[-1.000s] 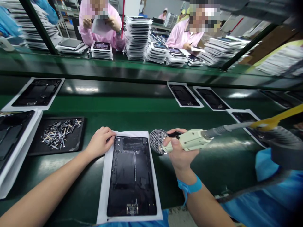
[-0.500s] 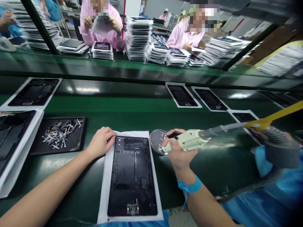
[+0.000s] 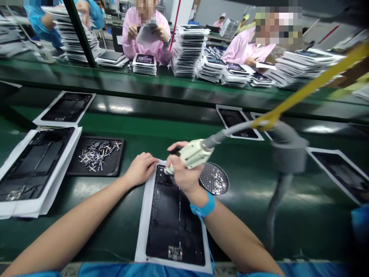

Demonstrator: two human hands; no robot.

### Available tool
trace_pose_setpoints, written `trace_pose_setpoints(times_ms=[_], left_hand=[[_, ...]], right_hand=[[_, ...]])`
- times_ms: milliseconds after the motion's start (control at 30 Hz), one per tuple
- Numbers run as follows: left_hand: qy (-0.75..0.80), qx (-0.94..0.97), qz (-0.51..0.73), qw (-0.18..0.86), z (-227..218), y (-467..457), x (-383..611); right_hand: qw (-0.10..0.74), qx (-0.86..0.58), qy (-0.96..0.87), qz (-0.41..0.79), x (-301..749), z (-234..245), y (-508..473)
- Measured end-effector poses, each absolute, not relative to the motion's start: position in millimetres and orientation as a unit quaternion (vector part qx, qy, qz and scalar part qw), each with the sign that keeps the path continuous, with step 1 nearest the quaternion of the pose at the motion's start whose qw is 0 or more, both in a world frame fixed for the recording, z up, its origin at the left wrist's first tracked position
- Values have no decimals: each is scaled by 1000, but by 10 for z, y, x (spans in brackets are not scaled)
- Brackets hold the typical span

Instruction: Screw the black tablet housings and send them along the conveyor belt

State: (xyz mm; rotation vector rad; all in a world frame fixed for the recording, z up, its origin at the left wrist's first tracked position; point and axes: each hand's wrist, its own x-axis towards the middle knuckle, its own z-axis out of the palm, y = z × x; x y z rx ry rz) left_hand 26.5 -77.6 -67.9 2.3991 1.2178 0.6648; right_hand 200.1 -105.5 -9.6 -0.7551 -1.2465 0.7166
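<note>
A black tablet back panel (image 3: 173, 219) lies on a white sheet (image 3: 142, 234) on the green bench in front of me. My right hand (image 3: 182, 175) is closed around a pale green electric screwdriver (image 3: 193, 153), whose tip is down on the panel's top left corner. A grey cable and a yellow cord (image 3: 305, 90) run from the tool up to the right. My left hand (image 3: 140, 169) rests on the sheet at the panel's upper left edge, fingers curled. A round perforated metal dish (image 3: 213, 178) sits just right of my right hand.
A black tray of small metal parts (image 3: 98, 154) lies left of the panel. A stack of panels on white sheets (image 3: 34, 169) sits further left. More panels (image 3: 67, 107) ride the belt behind. Across it, people in pink coats work among tall white stacks (image 3: 188, 50).
My right hand has carried the screwdriver leftwards from the perforated dish onto the panel's top left corner. The view has shifted to the left. My left hand stays at the sheet's corner.
</note>
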Motion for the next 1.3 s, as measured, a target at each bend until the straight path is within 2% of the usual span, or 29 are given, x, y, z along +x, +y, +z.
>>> trace_pose_setpoints(times_ms=[500, 800, 933, 1100, 1300], left_hand=[[436, 862, 208, 156, -708, -777, 311], [440, 855, 207, 178, -648, -776, 288], [436, 849, 225, 196, -637, -776, 277], [426, 844, 250, 211, -638, -778, 264], [469, 767, 358, 253, -653, -759, 236]], right_hand=[[665, -351, -547, 369, 1741, -448, -833], [678, -363, -520, 371, 1818, -226, -857], [703, -343, -523, 339, 1881, -116, -871], [692, -352, -534, 335, 1854, -158, -843], [726, -339, -496, 335, 1948, -106, -773]])
